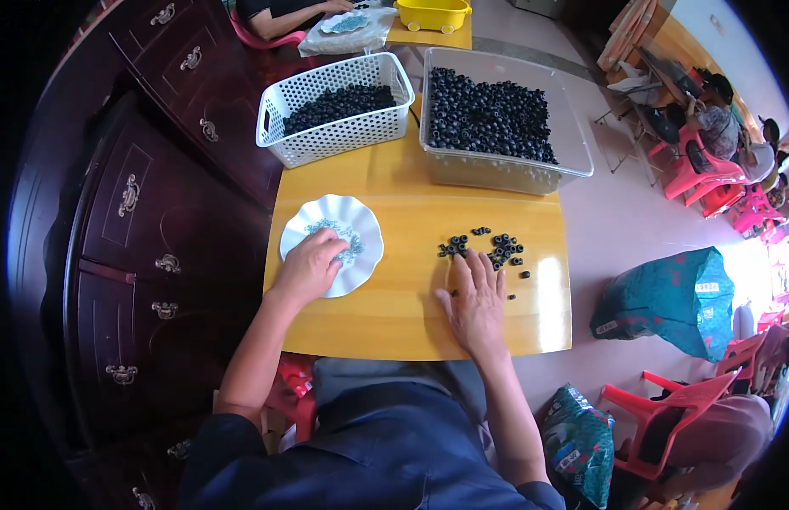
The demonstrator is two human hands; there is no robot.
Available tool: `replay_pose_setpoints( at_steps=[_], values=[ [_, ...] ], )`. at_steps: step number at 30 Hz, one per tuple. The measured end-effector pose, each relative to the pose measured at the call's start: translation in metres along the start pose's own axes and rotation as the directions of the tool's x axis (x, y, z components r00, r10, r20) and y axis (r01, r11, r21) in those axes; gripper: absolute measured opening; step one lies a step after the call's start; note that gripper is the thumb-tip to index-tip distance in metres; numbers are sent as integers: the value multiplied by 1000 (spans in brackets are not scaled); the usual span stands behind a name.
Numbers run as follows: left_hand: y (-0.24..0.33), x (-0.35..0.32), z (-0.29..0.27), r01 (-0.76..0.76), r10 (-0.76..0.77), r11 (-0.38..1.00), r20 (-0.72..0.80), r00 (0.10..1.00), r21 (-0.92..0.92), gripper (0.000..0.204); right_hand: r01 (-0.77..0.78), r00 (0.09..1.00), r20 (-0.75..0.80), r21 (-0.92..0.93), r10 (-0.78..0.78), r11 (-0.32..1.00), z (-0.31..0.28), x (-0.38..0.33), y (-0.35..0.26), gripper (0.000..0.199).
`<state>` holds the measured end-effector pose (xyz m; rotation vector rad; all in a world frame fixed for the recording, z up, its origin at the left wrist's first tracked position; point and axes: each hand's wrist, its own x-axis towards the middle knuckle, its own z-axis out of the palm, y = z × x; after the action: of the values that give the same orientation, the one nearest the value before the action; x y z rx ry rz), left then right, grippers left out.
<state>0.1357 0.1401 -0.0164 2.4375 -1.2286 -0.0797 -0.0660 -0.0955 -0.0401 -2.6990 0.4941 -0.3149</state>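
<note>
My left hand [311, 265] rests on a white scalloped plate [366, 223] that holds several tiny pale metal parts [335, 229]; its fingers curl down onto them, and whether they pinch one is hidden. My right hand [474, 297] lies flat on the yellow table [411, 204] with fingers spread, its fingertips touching a small loose pile of black rings [490, 246]. It holds nothing that I can see.
A clear bin [573, 144] full of black rings stands at the back right, a white perforated basket [326, 140] with more at the back left. Dark wooden cabinet [148, 221] on the left. Another person's arm [301, 13] and a yellow tub [433, 13] beyond. Red chairs and green bags on the right.
</note>
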Motion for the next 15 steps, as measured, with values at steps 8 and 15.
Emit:
replay_pose_setpoints(
  at_steps=[8,15],
  values=[
    [-5,-3,1,-12,10,997,-31,999,-73,22,6,1000,-1,-56,-6,998,10,-6,-7,61],
    [-9,3,7,-30,29,993,-8,1000,-114,26,75,981,-182,22,-70,997,23,-23,0,56]
  ],
)
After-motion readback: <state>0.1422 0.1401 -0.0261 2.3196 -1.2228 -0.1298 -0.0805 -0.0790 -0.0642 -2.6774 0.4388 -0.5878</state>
